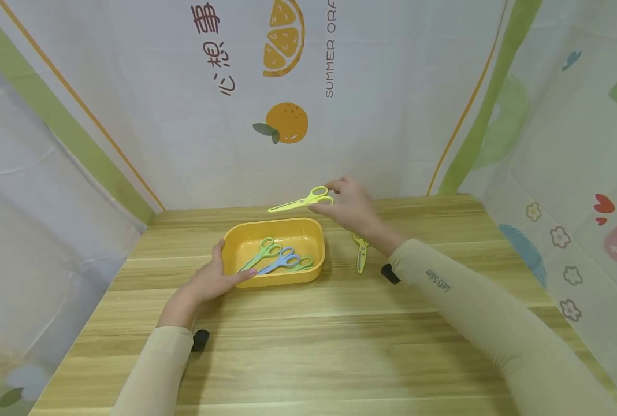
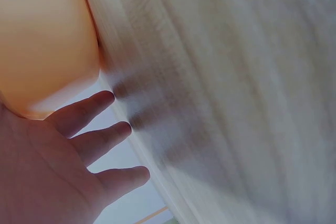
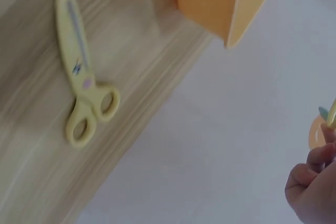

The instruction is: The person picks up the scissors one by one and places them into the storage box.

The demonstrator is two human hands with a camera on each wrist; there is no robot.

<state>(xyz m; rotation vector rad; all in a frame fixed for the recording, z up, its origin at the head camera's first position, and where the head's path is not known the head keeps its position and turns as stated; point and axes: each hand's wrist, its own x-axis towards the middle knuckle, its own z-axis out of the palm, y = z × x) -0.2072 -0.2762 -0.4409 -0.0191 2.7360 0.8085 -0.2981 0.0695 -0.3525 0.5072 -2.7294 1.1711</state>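
My right hand pinches a pair of yellow scissors by the handle loops, the blades pointing left above the far rim of a yellow plastic bin. My left hand holds the bin at its near left corner, thumb over the front rim; three fingers show spread below the wall in the left wrist view. Inside lie blue scissors, green scissors and a second green pair by the right wall. Other yellow scissors lie on the table, partly hidden by my right forearm in the head view.
The wood-grain table ends at the back against a white printed curtain. More printed cloth hangs at the right side. A black wrist mount shows below the right forearm, another beside the left.
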